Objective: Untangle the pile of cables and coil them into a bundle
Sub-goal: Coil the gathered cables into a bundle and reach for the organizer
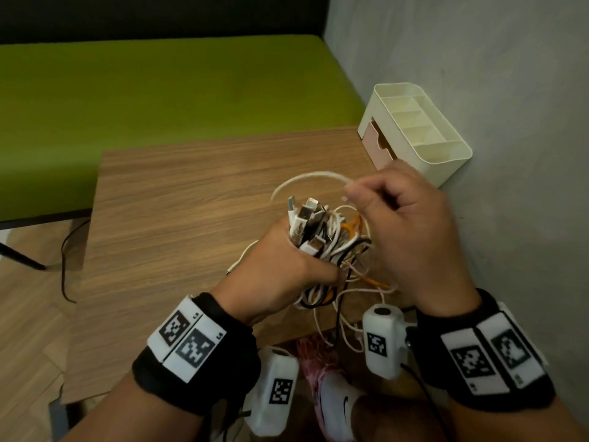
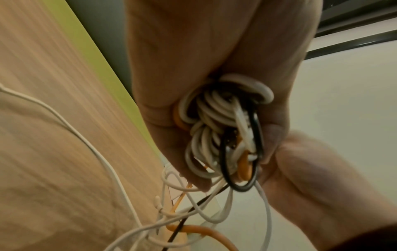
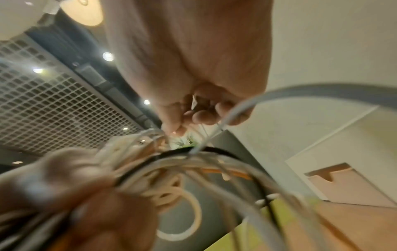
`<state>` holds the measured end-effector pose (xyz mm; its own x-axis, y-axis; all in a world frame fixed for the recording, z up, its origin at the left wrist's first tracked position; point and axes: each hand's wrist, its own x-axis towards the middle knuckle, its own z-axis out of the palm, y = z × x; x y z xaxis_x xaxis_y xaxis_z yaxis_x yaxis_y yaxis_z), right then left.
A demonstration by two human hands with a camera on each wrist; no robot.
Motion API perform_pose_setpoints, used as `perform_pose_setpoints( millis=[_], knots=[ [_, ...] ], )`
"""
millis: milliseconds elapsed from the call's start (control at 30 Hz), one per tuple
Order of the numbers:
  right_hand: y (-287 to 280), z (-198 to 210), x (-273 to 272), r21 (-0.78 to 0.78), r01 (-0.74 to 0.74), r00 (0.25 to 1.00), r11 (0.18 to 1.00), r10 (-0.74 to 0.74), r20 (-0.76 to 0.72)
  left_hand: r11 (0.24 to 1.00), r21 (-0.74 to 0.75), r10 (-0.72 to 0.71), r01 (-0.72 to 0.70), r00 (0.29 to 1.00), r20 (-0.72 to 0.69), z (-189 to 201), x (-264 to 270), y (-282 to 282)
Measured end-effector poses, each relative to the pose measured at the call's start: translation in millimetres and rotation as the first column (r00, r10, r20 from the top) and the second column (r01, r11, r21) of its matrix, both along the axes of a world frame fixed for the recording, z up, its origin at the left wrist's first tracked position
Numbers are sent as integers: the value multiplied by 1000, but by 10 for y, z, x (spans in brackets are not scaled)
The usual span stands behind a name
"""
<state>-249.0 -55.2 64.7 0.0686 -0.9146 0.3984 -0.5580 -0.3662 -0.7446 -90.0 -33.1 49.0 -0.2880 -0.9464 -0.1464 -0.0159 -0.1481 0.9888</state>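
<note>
The left hand (image 1: 280,266) is raised in front of the body with its back turned up, fingers (image 2: 154,108) and thumb curled tight round a bundle of cables (image 1: 322,237). Plug ends stick up out of the top of the fist, and loops hang below it. The right hand (image 1: 411,231) sits just to the right of the left and a little higher, knuckles up. Its thumb and forefinger pinch a single white cable (image 1: 306,180) that arches over to the left above the fist. The other right fingers (image 3: 201,115) are curled in toward the palm. Both wrists wear black bands with white marker tags.
</note>
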Motion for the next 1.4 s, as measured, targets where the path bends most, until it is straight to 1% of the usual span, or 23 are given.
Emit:
perform_pose_setpoints(
  millis=[67,100,133,200,267,300,333,367,400,433,467,533,600,633,833,933,1000,1067,1133,1200,1267,1333,1400],
  knots=[
    [-99,-30,-149,36,222,975,974,-222,-11,999,-36,17,-19,999,-49,5,38,-8],
    [-158,-64,-242,101,298,950,949,-284,-132,997,-53,47,-51,996,-76,5,72,-14],
    [-205,-101,-321,205,350,909,914,-278,-311,994,-64,83,-90,992,-98,8,114,-27],
    [-252,-182,-406,418,438,789,796,-118,-603,985,-54,157,-164,980,-123,21,211,-67],
    [-258,-213,-408,459,502,729,733,-73,-681,981,-39,184,-189,978,-93,14,283,-102],
    [-249,-195,-394,418,511,726,751,-118,-677,982,-34,185,-187,980,-71,9,301,-112],
    [-231,-162,-377,335,486,742,808,-178,-646,983,-24,182,-183,982,-53,9,308,-117],
    [-199,-123,-349,242,412,797,879,-218,-563,984,-14,177,-178,983,-45,9,306,-112],
    [-159,-56,-310,158,290,882,944,-199,-428,985,-5,171,-171,984,-44,14,297,-113],
    [-113,8,-266,101,136,951,986,-101,-294,987,5,158,-158,986,-53,16,289,-109],
    [-61,55,-212,80,-37,979,996,52,-196,990,19,139,-138,988,-69,24,277,-104],
    [41,93,-80,190,-348,933,918,359,-20,997,26,79,-76,988,-130,47,248,-83],
    [88,64,6,339,-521,852,784,500,154,1000,1,24,-25,978,-206,49,237,-58],
    [90,40,32,366,-544,837,755,518,175,1000,-8,17,-19,969,-246,45,241,-54],
    [24,12,128,360,-418,906,834,411,101,999,0,-39,43,909,-415,41,281,-64],
    [-7,-39,138,261,-319,923,911,361,-131,997,0,-73,82,892,-447,38,293,-47],
    [-83,-89,87,136,-232,927,963,262,-269,994,-5,-98,106,896,-433,59,272,-30],
    [-146,-151,8,-33,-197,902,980,168,-398,994,32,-87,108,912,-401,80,225,-8],
    [-180,-176,-55,-118,-151,864,981,73,-498,987,71,-107,146,914,-390,105,178,25],
    [-209,-137,-109,-65,-43,822,997,-2,-570,980,98,-126,175,915,-382,121,143,46],
    [-222,-127,-155,98,1,805,995,57,-591,979,146,-79,145,919,-385,107,122,46],
    [-231,-105,-184,290,-12,877,957,150,-457,984,170,18,51,925,-379,58,127,27],
    [-203,-92,-196,352,-98,927,931,214,-309,983,183,93,-28,930,-356,5,160,-6]
  ],
)
